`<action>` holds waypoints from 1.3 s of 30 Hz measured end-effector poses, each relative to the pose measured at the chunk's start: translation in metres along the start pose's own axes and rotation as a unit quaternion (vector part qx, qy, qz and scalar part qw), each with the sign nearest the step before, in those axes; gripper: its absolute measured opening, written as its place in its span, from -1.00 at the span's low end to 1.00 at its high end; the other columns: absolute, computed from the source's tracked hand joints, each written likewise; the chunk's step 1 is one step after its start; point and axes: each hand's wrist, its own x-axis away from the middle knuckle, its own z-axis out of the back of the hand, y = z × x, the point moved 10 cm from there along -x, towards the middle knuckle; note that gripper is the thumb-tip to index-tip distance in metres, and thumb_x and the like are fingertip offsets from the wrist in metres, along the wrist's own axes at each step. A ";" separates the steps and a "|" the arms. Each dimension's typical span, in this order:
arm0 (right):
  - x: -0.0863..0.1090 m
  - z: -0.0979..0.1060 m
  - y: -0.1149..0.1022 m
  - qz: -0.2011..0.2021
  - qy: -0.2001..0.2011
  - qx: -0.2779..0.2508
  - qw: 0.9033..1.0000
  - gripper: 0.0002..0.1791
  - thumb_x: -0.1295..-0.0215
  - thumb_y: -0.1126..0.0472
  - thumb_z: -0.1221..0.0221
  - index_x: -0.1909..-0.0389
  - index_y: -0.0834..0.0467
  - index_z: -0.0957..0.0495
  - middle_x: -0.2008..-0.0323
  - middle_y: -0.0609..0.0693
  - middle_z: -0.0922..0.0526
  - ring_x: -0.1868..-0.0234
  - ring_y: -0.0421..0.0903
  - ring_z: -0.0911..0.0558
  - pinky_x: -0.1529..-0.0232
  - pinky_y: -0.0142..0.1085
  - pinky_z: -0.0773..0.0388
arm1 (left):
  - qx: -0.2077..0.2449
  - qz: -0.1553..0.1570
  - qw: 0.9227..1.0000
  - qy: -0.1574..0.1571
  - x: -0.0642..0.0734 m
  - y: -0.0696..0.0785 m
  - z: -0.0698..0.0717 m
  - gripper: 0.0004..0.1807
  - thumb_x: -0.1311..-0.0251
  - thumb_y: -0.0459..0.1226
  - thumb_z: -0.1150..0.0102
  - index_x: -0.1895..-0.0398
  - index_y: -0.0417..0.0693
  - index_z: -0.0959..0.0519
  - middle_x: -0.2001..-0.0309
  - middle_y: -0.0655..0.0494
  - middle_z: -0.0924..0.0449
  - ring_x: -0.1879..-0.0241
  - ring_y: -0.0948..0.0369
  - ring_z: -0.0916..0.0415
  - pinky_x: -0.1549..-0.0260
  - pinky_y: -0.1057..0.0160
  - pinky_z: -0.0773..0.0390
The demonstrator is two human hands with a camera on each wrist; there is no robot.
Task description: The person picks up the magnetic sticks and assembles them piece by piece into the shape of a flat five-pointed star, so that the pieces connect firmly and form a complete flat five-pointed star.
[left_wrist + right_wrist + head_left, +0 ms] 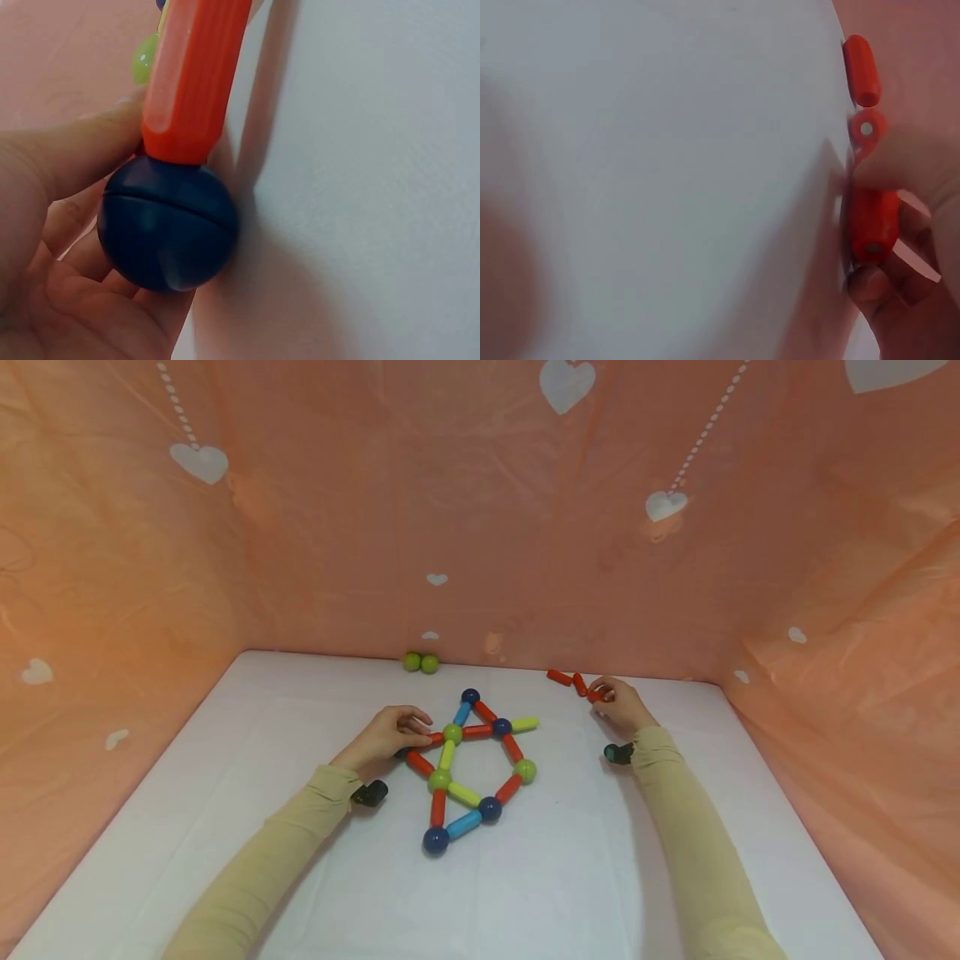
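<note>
A flat frame of magnetic rods and balls lies on the white table, with a green ball and a navy ball among its joints. My left hand is at its left corner, thumb and fingers pinching a red rod. Close up in the left wrist view, a navy ball sits against those fingers, joined to another red rod. At the back right, my right hand pinches a loose red rod between thumb and fingers, close over the table.
Two more loose red rods, one at the far left and one in between, lie beside the right hand. Two green balls stand by the back edge. A pink curtain surrounds the table.
</note>
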 end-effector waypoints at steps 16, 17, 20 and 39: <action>0.026 -0.002 -0.043 0.147 -0.010 0.036 0.988 -0.60 -0.37 0.30 -0.19 -0.21 0.24 -0.52 -0.09 0.25 -0.60 -0.02 0.10 -0.55 0.13 -0.41 -0.56 | 0.008 0.020 1.000 0.007 0.001 -0.003 0.000 -0.66 -0.29 -0.36 -0.30 -0.12 -0.18 -0.58 0.01 -0.12 -0.69 0.08 0.12 -0.62 0.04 0.27 -0.68; 0.029 -0.003 -0.045 0.149 -0.014 0.033 0.988 -0.60 -0.37 0.29 -0.21 -0.21 0.24 -0.53 -0.09 0.25 -0.61 -0.03 0.11 -0.55 0.11 -0.39 -0.56 | 0.009 0.021 1.000 0.006 0.001 -0.003 0.000 -0.66 -0.30 -0.35 -0.30 -0.12 -0.18 -0.57 0.01 -0.12 -0.69 0.07 0.12 -0.61 0.03 0.27 -0.68; 0.040 -0.010 -0.053 0.164 -0.031 0.025 0.986 -0.59 -0.37 0.30 -0.24 -0.22 0.26 -0.54 -0.07 0.24 -0.64 -0.03 0.12 -0.57 0.05 -0.35 -0.58 | 0.009 0.024 1.000 0.005 0.001 -0.004 -0.001 -0.65 -0.30 -0.35 -0.30 -0.13 -0.18 -0.57 0.01 -0.12 -0.68 0.06 0.11 -0.61 0.03 0.28 -0.68; 0.098 -0.075 -0.074 0.211 -0.166 0.003 0.963 -0.69 -0.37 0.22 -0.28 -0.10 0.12 -0.64 -0.05 0.03 -0.70 -0.07 -0.06 -0.58 -0.17 -0.30 -0.57 | -0.020 0.001 1.000 0.001 0.000 0.001 0.000 -0.64 -0.28 -0.37 -0.31 -0.13 -0.22 -0.57 0.01 -0.16 -0.70 0.07 0.11 -0.64 0.03 0.22 -0.70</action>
